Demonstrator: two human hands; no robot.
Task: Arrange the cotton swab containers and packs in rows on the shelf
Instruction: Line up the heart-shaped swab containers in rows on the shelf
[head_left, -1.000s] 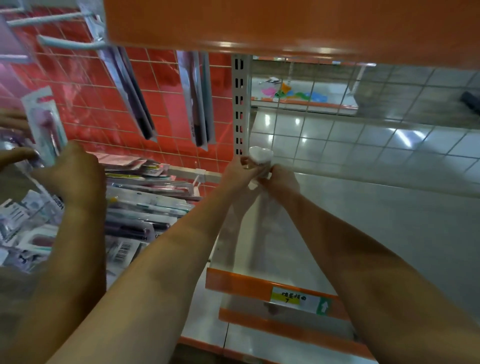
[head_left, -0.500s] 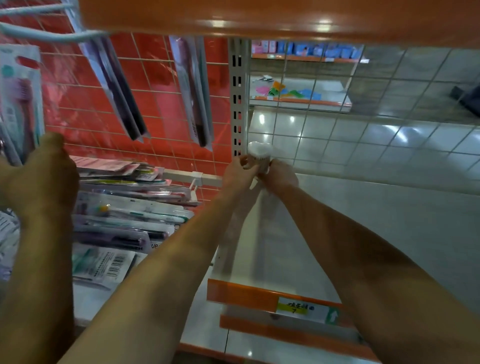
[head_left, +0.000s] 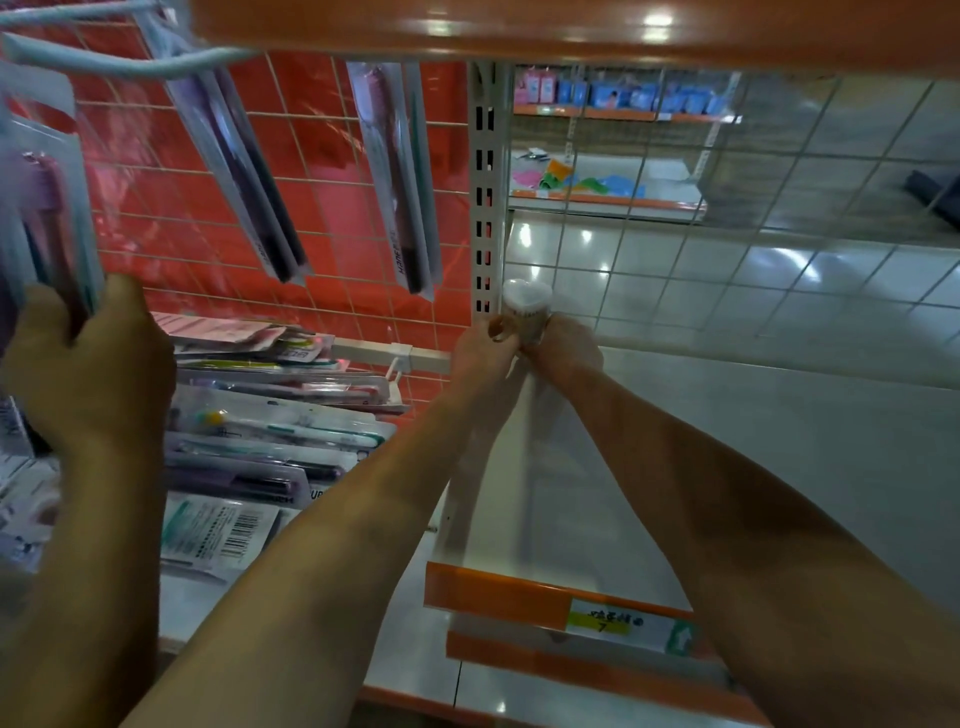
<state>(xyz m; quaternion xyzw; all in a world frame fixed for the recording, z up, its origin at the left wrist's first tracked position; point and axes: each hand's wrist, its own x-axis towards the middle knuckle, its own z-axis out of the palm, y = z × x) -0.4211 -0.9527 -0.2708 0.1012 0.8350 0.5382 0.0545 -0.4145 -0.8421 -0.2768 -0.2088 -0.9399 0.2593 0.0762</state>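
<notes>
A small clear cotton swab container (head_left: 525, 305) with a white heart-shaped lid stands upright at the back left corner of the white shelf (head_left: 737, 447), against the perforated upright post. My left hand (head_left: 485, 347) grips it from the left with curled fingers. From the right, my right hand (head_left: 567, 349) curls around its lower part. The container's base is hidden behind my fingers. No other swab containers or packs show on this shelf.
An orange price strip (head_left: 498, 590) edges the shelf front. A wire grid (head_left: 675, 249) backs the shelf. Left of the post, toothbrush packs (head_left: 270, 441) lie stacked and others hang (head_left: 400, 182) from hooks. Another person's hand (head_left: 98, 374) holds hanging packs at far left.
Both my hands stay on the container at the back corner, and it now sits more upright. The other person's hand has risen to the hanging packs on the left.
</notes>
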